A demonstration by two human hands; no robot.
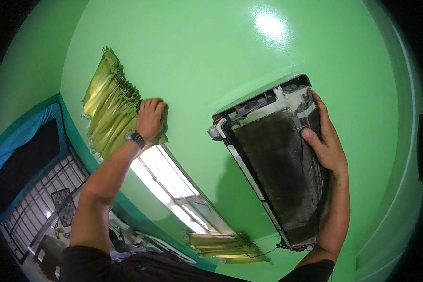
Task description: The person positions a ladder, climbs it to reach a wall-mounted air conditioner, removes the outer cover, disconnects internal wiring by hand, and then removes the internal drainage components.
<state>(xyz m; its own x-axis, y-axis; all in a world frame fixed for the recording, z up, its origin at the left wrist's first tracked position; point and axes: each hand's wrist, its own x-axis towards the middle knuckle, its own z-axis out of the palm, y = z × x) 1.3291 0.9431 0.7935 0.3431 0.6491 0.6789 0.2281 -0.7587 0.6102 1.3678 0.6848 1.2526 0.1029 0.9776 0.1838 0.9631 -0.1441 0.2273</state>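
A wall-type air conditioner unit, its front cover off, is against the green wall on the right. Its finned coil is dark and dusty, with a pale plastic frame along the left edge and a black housing at the top. My right hand holds the right side of the unit, thumb on the front and fingers wrapped behind the edge. On the left, my left hand, below which a dark wristwatch sits, is closed on the right end of a gathered green curtain.
Below the curtain is a bright barred window, with a second green curtain at its other end. A thin dark cable hangs near the unit's lower end. A blue-edged dark cloth and a metal grille are at the far left.
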